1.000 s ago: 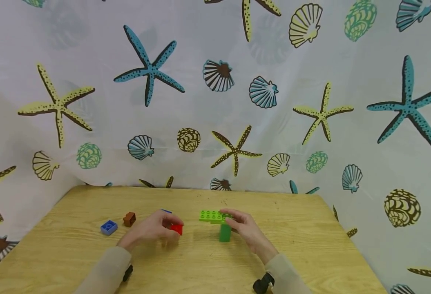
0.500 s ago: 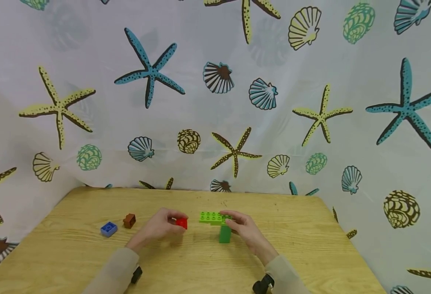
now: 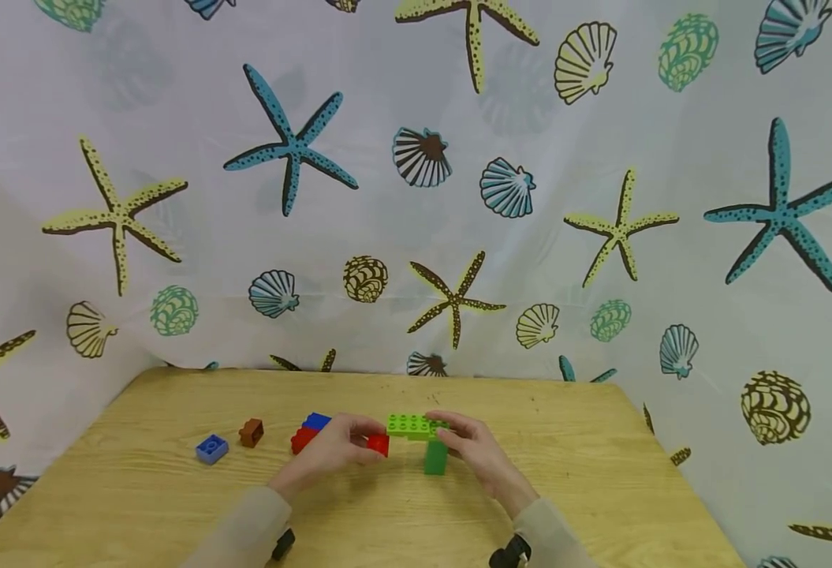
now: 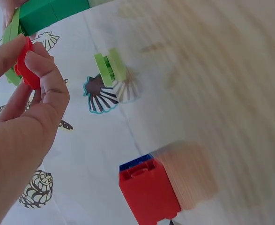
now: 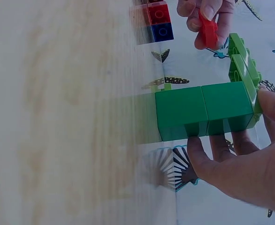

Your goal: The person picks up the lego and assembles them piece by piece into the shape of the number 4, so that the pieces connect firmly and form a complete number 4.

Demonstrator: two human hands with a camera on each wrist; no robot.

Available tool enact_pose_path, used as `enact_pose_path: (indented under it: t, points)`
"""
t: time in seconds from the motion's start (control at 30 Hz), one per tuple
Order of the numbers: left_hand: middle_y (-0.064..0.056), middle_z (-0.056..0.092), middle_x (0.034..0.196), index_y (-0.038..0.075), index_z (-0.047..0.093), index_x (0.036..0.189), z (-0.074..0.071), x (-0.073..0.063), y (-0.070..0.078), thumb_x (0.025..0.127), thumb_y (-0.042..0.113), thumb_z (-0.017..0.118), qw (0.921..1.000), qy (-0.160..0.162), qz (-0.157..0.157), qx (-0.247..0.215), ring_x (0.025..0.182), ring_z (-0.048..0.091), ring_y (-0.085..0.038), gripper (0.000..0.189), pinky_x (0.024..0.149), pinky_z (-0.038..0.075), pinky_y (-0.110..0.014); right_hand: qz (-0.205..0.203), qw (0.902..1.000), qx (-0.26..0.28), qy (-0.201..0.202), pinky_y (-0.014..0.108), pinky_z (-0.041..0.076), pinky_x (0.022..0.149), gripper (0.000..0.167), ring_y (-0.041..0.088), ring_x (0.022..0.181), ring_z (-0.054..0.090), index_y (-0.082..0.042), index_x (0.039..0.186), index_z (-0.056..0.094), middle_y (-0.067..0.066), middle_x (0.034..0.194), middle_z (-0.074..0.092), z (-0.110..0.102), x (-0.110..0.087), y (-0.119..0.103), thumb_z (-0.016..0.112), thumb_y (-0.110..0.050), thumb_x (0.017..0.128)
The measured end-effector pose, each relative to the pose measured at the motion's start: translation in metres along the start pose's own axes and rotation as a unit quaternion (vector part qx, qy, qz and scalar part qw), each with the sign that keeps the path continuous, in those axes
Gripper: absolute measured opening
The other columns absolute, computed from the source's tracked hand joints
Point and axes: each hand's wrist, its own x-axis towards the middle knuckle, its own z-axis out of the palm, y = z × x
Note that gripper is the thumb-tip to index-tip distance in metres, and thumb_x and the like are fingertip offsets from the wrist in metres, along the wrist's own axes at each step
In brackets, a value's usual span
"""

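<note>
My left hand (image 3: 335, 451) pinches a small red toy brick (image 3: 378, 446) between thumb and fingers, just left of a light green studded brick (image 3: 407, 426). That light green brick lies flat across the top of a dark green tower (image 3: 435, 457) of two stacked bricks and overhangs it to the left. My right hand (image 3: 483, 454) holds the tower from the right, fingers along its side and top. In the right wrist view the red brick (image 5: 208, 30) is near the overhanging end, with a small gap visible. The underside of the overhang shows hollow there.
Left of my left hand lie a red brick (image 3: 304, 439) and a blue brick (image 3: 318, 422), close together. Further left are a brown brick (image 3: 251, 432) and a blue brick (image 3: 212, 449). A small light green piece (image 4: 110, 68) stands farther back. Patterned cloth (image 3: 359, 197) hangs behind the table.
My left hand has moved right with the red brick, up to the light green overhang, uncovering the red and blue bricks behind it. My right hand and the tower have stayed nearly still.
</note>
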Motion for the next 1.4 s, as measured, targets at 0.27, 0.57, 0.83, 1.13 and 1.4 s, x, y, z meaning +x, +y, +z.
enact_pose_path:
  t: [0.27, 0.57, 0.83, 1.13, 1.4]
  points:
    - [-0.012, 0.065, 0.12, 0.0, 0.062, 0.128, 0.012, 0.004, 0.002, 0.079, 0.011, 0.081, 0.9988, 0.03, -0.021, -0.033, 0.092, 0.064, -0.019, 0.054, 0.078, 0.057, -0.03, -0.001, 1.0, 0.001, 0.002, 0.044, 0.044, 0.105, 0.038, 0.016, 0.119, 0.057, -0.015, 0.139, 0.057, 0.008, 0.139, 0.054, 0.001, -0.001, 0.002, 0.053, -0.024, 0.102]
    - [-0.013, 0.064, 0.123, 0.008, 0.06, 0.132, 0.021, 0.011, 0.009, 0.08, 0.011, 0.081, 0.9965, 0.059, -0.016, -0.058, 0.1, 0.067, -0.022, 0.056, 0.081, 0.058, -0.035, 0.002, 1.0, -0.001, 0.003, 0.043, 0.045, 0.105, 0.037, 0.016, 0.119, 0.057, -0.016, 0.138, 0.058, 0.008, 0.139, 0.055, -0.001, 0.0, 0.002, 0.053, -0.024, 0.102]
    - [-0.012, 0.066, 0.113, 0.008, 0.062, 0.126, 0.023, 0.016, 0.016, 0.083, 0.011, 0.078, 0.9959, 0.029, 0.006, -0.085, 0.089, 0.068, -0.02, 0.046, 0.08, 0.057, -0.034, 0.001, 1.0, -0.004, 0.001, 0.044, 0.044, 0.105, 0.038, 0.016, 0.117, 0.058, -0.014, 0.139, 0.057, 0.008, 0.136, 0.057, -0.002, 0.0, 0.002, 0.052, -0.023, 0.103]
    - [-0.011, 0.068, 0.108, 0.006, 0.064, 0.123, 0.019, 0.022, 0.016, 0.082, 0.008, 0.078, 0.9974, 0.017, 0.008, -0.07, 0.086, 0.068, -0.019, 0.043, 0.079, 0.057, -0.034, 0.004, 1.0, -0.008, 0.003, 0.045, 0.044, 0.106, 0.037, 0.017, 0.118, 0.058, -0.013, 0.139, 0.057, 0.008, 0.137, 0.056, -0.002, 0.0, 0.0, 0.052, -0.022, 0.103]
    - [-0.01, 0.069, 0.105, 0.003, 0.067, 0.119, 0.015, 0.027, 0.017, 0.081, 0.007, 0.079, 0.9988, -0.003, 0.032, -0.038, 0.084, 0.066, -0.019, 0.04, 0.077, 0.057, -0.036, 0.006, 1.0, 0.001, 0.002, 0.044, 0.044, 0.106, 0.036, 0.016, 0.117, 0.058, -0.015, 0.137, 0.058, 0.009, 0.137, 0.056, -0.002, 0.0, -0.002, 0.053, -0.023, 0.102]
